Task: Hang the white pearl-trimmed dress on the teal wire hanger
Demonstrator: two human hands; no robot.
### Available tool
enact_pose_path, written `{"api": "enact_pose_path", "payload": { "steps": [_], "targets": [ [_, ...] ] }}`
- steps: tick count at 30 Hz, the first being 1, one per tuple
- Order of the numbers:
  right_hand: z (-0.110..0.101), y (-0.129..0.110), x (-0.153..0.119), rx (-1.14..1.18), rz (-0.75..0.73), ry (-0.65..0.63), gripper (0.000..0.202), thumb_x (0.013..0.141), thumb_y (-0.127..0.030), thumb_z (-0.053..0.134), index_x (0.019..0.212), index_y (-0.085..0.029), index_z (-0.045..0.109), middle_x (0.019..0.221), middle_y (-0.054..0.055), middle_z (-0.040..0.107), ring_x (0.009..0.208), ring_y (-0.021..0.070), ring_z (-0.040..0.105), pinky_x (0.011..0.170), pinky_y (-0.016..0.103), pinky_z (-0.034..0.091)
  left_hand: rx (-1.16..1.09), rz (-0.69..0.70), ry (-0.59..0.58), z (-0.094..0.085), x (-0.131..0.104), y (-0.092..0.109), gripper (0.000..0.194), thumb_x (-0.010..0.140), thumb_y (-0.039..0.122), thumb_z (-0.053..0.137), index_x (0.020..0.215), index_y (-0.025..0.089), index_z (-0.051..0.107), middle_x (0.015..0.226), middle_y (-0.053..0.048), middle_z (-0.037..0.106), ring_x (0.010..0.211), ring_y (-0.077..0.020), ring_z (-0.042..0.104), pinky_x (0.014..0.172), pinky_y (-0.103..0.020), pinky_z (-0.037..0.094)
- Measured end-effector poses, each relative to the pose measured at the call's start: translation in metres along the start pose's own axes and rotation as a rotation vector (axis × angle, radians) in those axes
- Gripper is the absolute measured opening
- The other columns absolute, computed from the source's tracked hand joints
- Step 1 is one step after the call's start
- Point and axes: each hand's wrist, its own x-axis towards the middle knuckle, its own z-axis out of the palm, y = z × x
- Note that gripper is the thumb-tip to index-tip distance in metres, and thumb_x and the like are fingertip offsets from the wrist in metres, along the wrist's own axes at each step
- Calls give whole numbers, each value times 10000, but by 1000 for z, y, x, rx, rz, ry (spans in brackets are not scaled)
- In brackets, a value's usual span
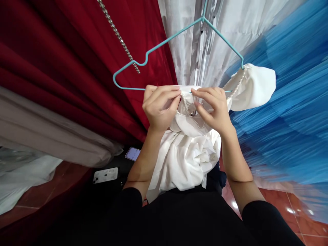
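A white dress (184, 164) trimmed with pearl strands lies bunched in front of me, its upper part at the lower bar of a light blue hanger (174, 39). One pearl-edged strap (258, 87) hangs on the hanger's right shoulder. My left hand (161, 106) is closed, thumb and fingertips pinching the dress's top edge by the pearls. Opposite it, my right hand (214, 106) has its fingers bent round the top edge near the bar, thumb a little below the index finger. The exact grip points are partly hidden by the fingers.
Red drapery (77, 44) fills the left, and a sparkling chain (119, 36) hangs before it. Blue tulle (289, 112) crowds the right side. A metal stand (201, 51) rises behind the hanger. Two phones, one pale-backed (105, 175) and one with a lit screen (132, 153), lie at lower left.
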Motion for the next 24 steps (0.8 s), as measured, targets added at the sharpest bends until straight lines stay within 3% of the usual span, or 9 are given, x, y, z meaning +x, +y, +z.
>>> {"api": "enact_pose_path", "payload": {
  "steps": [4,9,12,15,18,21,24],
  "targets": [
    [-2,-1,-1,-25,-5,-21,310,1067,-309,600,1359,-304,706,1278,25,782,1117,244,692,1037,480,471,60,-63,-99,1,2,-1,35,979,245,768,992,275,780,1042,-5,814,1093,-278,726,1195,-557,437],
    [-7,2,4,-42,5,15,290,1067,-356,594,1334,-319,701,1311,49,760,1205,298,688,1107,563,489,11,-94,-276,1,11,-11,177,954,147,681,1055,254,779,1029,5,817,979,-229,739,1061,-445,501],
    [-23,18,11,-131,21,283,251,1052,-346,627,1291,-318,701,1320,83,737,1298,307,663,1180,583,480,42,-96,-257,5,10,-15,208,906,93,653,980,247,771,982,11,810,940,-230,722,1042,-452,478],
    [-44,43,19,-215,36,522,367,931,-259,772,1292,-248,706,1347,148,715,1352,316,639,1199,559,498,26,-96,-218,10,7,-15,183,857,74,666,896,236,742,949,15,809,910,-232,723,1024,-460,470],
    [-60,61,24,-227,122,511,312,862,-136,744,1165,-202,772,1157,121,801,1115,256,751,1014,441,596,11,-100,-206,10,7,-16,164,822,73,687,840,233,720,948,21,814,914,-239,738,1013,-472,465],
    [-70,63,26,-191,188,421,280,881,-98,660,1115,-194,781,1036,60,826,932,197,787,843,351,588,29,-114,-223,4,11,-17,148,826,90,698,804,236,705,945,25,810,935,-244,740,1023,-493,462],
    [-77,61,29,-121,203,409,271,823,-31,634,1024,-201,698,733,-54,655,642,134,679,616,278,449,13,-114,-278,-6,16,-18,154,835,89,708,807,240,710,978,22,810,983,-247,744,1055,-511,457]
  ]
}}
